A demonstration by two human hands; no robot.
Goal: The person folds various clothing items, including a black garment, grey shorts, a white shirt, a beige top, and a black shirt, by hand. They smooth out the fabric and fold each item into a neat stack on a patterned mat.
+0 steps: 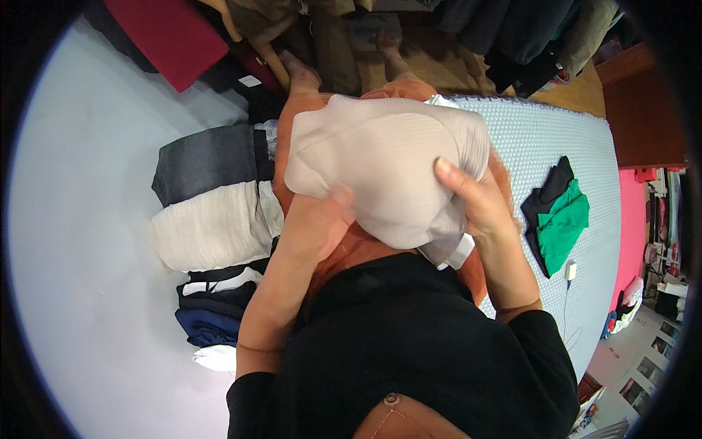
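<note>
A beige ribbed garment (384,159) with a rounded, padded-looking panel is held above my lap, covering much of my orange legwear (351,247). My right hand (482,203) grips its right side, thumb on top, the other fingers hidden beneath the fabric. At its lower left edge is my left hand (323,225), blurred, with the thumb against the cloth and the fingers curled out of sight. A white piece (459,252) shows under the garment near my right wrist.
Folded clothes line my left side: dark grey trousers (208,162), a cream knit (214,230) and a navy pile (211,324). A green garment (565,219) and black cloth (540,200) lie on the patterned mattress (548,131) at right, beside a white plug (571,270). Clothes hang (510,33) ahead.
</note>
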